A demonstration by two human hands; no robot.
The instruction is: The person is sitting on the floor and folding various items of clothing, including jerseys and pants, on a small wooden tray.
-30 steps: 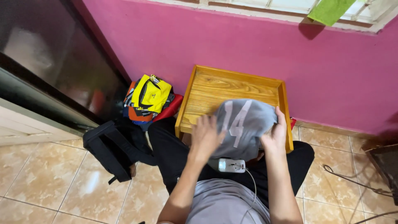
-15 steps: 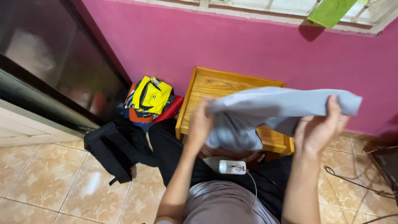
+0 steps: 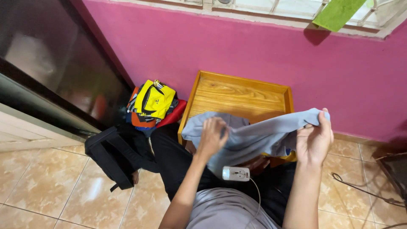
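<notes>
Left hand has its grip closed on the near-left part of the grey shirt, fingers curled into the cloth. Right hand pinches the shirt's far-right end, thumb on the near side, fingers wrapped behind; that grip is closed tight on the cloth too. The shirt is off any surface, stretched between the two hands in the air, sagging in the middle, in front of and partly over the near edge of the wooden table. The table is low, with a raised rim, and stands against the pink wall.

Below the shirt, a white charger sits on the person's lap, its cable running down toward the grey top they wear. Legs in black trousers stretch toward the table.

Left of the table: a yellow bag lies on a red and orange pile beside the wall. A black backpack lies on the tiled floor, just beside the trousers. A green cloth hangs at the window above. A dark cable runs across the floor at right.
</notes>
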